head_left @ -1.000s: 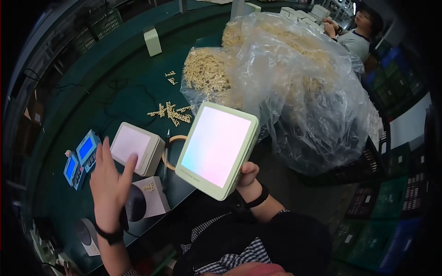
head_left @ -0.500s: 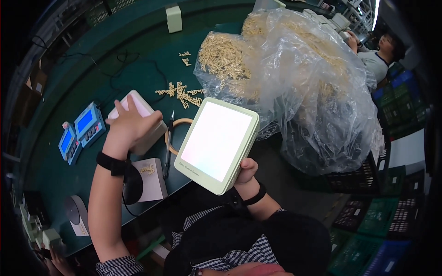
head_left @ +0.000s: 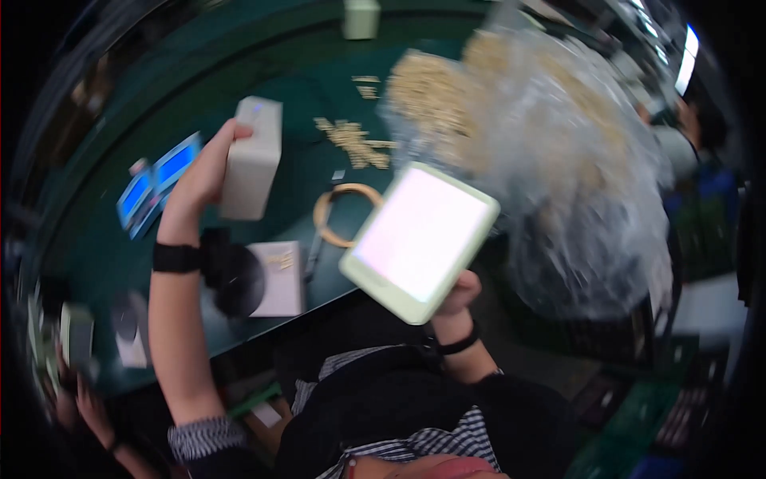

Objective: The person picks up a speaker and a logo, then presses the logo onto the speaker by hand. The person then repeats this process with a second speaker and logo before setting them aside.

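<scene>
Two things are held in the head view: a white box (head_left: 254, 172) by the left hand (head_left: 209, 164) and a pale green-framed screen (head_left: 422, 239) by the right hand (head_left: 459, 294). The left hand is closed around the side of the box, its thumb lying near the top; the other fingers are largely hidden, so how far they bend cannot be told. The box stands nearly upright over the green table (head_left: 319, 96), and whether it touches the tabletop is unclear. The right hand grips the screen by its lower right edge, fingers mostly behind it; the screen is tilted and glows white and faint pink, just over the table's near edge. Between the two held things lie a tan ring (head_left: 322, 211) and a pen (head_left: 313, 259), both blurred. Beyond them are a small heap of wooden letters (head_left: 355, 144) and a big clear plastic bag (head_left: 570, 160) with many more pale pieces in it. Left of the left hand sit two blue-lit meters (head_left: 175, 162). Near its forearm are a dark disc (head_left: 241, 279) and a white block (head_left: 275, 299), touching or overlapping. A co-worker's arm (head_left: 96, 411) shows at lower left.
</scene>
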Action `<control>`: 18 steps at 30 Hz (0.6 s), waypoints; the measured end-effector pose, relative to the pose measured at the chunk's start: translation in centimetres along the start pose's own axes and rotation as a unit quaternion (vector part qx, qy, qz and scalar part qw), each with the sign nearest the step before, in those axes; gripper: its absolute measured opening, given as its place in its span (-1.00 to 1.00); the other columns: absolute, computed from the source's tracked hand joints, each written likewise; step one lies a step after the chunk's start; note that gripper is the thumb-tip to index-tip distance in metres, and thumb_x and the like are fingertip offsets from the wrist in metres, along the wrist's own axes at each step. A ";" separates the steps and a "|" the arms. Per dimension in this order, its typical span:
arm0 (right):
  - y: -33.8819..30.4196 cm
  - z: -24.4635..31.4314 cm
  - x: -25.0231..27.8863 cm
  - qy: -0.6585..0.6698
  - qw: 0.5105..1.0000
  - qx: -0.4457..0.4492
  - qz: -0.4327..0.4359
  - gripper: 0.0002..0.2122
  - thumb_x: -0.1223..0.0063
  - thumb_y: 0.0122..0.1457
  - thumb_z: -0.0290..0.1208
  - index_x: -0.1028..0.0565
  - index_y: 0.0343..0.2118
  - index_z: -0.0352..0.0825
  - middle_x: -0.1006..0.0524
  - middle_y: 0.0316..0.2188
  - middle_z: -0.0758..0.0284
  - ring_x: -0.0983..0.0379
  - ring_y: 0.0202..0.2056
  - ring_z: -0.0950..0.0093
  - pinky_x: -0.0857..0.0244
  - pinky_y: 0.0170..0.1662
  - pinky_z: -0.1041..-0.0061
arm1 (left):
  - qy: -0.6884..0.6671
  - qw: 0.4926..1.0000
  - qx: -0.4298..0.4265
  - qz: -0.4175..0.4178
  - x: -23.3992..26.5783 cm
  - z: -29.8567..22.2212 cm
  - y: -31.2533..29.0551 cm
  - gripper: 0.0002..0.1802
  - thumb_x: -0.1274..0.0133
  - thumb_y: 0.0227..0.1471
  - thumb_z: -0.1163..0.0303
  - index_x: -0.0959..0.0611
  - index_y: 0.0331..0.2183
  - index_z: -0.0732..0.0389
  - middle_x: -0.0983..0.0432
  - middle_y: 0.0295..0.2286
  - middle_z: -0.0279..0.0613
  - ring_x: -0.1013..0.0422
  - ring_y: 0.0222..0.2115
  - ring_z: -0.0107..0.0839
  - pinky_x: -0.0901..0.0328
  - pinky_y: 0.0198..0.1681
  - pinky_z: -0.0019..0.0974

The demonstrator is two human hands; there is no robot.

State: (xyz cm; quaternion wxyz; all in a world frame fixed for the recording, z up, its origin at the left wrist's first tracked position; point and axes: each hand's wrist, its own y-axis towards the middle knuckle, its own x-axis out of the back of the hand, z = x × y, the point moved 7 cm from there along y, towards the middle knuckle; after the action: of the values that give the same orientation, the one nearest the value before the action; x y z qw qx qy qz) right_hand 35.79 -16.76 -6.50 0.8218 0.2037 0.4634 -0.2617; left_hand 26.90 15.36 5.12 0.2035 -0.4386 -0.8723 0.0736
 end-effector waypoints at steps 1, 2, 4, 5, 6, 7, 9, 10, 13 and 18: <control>-0.4 0.5 0.2 -0.042 0.999 0.001 -0.013 -0.06 0.00 -0.12 -0.08 0.10 0.35 -0.32 -0.04 0.31 0.01 -0.05 0.27 -0.09 0.03 0.27 -0.14 | -0.103 0.994 0.037 0.019 1.0 0.6 -1.4 -0.29 0.02 -0.07 -0.13 -0.50 -0.03 0.24 -0.53 -0.23 -0.07 -0.48 -0.27 -0.28 -0.32 -0.22 -0.22; -0.4 1.1 0.7 -0.048 0.999 0.010 -0.005 -0.08 0.00 -0.10 -0.07 0.08 0.35 -0.32 -0.05 0.31 0.01 -0.05 0.26 -0.08 0.04 0.27 -0.15 | -0.161 0.986 0.003 -0.035 1.5 0.1 -3.3 -0.33 0.01 -0.08 -0.11 -0.53 -0.07 0.23 -0.54 -0.24 -0.09 -0.48 -0.27 -0.31 -0.31 -0.20 -0.26; -0.6 1.9 1.2 0.027 0.994 0.056 0.086 -0.13 0.02 -0.05 -0.05 0.03 0.33 -0.34 -0.07 0.30 0.02 -0.06 0.26 -0.08 0.05 0.27 -0.16 | -0.232 0.966 -0.064 -0.094 2.3 0.6 -7.0 -0.33 0.00 -0.10 -0.07 -0.54 -0.06 0.24 -0.55 -0.24 -0.11 -0.47 -0.24 -0.34 -0.28 -0.15 -0.32; -0.8 2.3 1.2 0.056 0.988 0.066 0.126 -0.15 0.03 -0.03 -0.04 0.00 0.32 -0.34 -0.08 0.29 0.03 -0.06 0.26 -0.07 0.06 0.27 -0.17 | -0.251 0.959 -0.098 -0.084 2.9 1.1 -8.3 -0.29 -0.01 -0.11 -0.05 -0.52 -0.01 0.25 -0.54 -0.23 -0.11 -0.47 -0.22 -0.34 -0.26 -0.12 -0.34; -0.6 2.0 1.3 0.084 0.983 0.056 0.156 -0.17 0.04 0.00 -0.04 -0.03 0.31 -0.35 -0.09 0.29 0.03 -0.06 0.26 -0.07 0.07 0.27 -0.18 | -0.253 0.955 -0.141 -0.066 3.3 1.0 -10.7 -0.24 -0.03 -0.15 0.00 -0.47 0.05 0.28 -0.52 -0.16 -0.09 -0.46 -0.18 -0.32 -0.26 -0.08 -0.33; -0.5 2.1 0.9 0.083 0.983 0.051 0.156 -0.19 0.04 0.01 -0.04 -0.06 0.30 -0.36 -0.12 0.27 0.03 -0.08 0.25 -0.06 0.05 0.26 -0.17 | -0.254 0.949 -0.184 -0.027 3.4 0.6 -12.4 -0.17 -0.05 -0.19 0.05 -0.42 0.12 0.30 -0.50 -0.09 -0.06 -0.45 -0.14 -0.30 -0.26 -0.04 -0.32; 0.2 1.8 -0.7 0.075 0.981 0.030 0.177 -0.24 0.04 0.04 -0.04 -0.13 0.27 -0.37 -0.20 0.23 0.05 -0.14 0.22 -0.03 0.02 0.26 -0.14 | -0.204 0.951 -0.214 -0.092 6.1 1.9 -15.9 -0.13 -0.06 -0.22 0.07 -0.38 0.15 0.29 -0.47 -0.04 -0.04 -0.44 -0.11 -0.27 -0.26 -0.02 -0.32; 0.6 1.4 -1.5 0.061 0.979 0.024 0.194 -0.28 0.05 0.06 -0.04 -0.17 0.25 -0.38 -0.25 0.21 0.05 -0.17 0.21 0.00 0.00 0.25 -0.13 | -0.154 0.951 -0.243 -0.116 6.9 2.5 -17.4 -0.09 -0.07 -0.25 0.09 -0.35 0.18 0.28 -0.44 0.01 -0.02 -0.44 -0.09 -0.24 -0.25 0.00 -0.31; 1.5 -0.2 -2.8 0.072 0.972 -0.013 0.222 -0.26 0.05 0.06 -0.01 -0.16 0.25 -0.37 -0.25 0.21 0.05 -0.18 0.20 0.00 -0.02 0.25 -0.11 | -0.042 0.944 -0.257 -0.203 9.2 5.1 -20.7 -0.03 -0.08 -0.30 0.11 -0.32 0.20 0.25 -0.38 0.08 0.02 -0.43 -0.05 -0.16 -0.25 0.04 -0.29; 1.8 -1.3 -2.3 0.090 0.964 -0.018 0.250 -0.22 0.04 0.05 0.04 -0.12 0.28 -0.35 -0.20 0.24 0.06 -0.13 0.23 -0.02 -0.01 0.26 -0.12 | 0.230 0.919 -0.126 -0.293 10.0 8.8 -22.7 -0.05 -0.12 -0.35 0.11 -0.37 0.18 0.18 -0.32 0.13 0.06 -0.41 -0.02 -0.03 -0.27 0.05 -0.21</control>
State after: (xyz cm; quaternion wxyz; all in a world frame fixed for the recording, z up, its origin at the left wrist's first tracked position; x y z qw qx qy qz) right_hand 35.08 -14.05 -4.97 0.8197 0.3210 0.4740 -0.0202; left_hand 1.21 9.97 7.05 0.3542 -0.1903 -0.8929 -0.2028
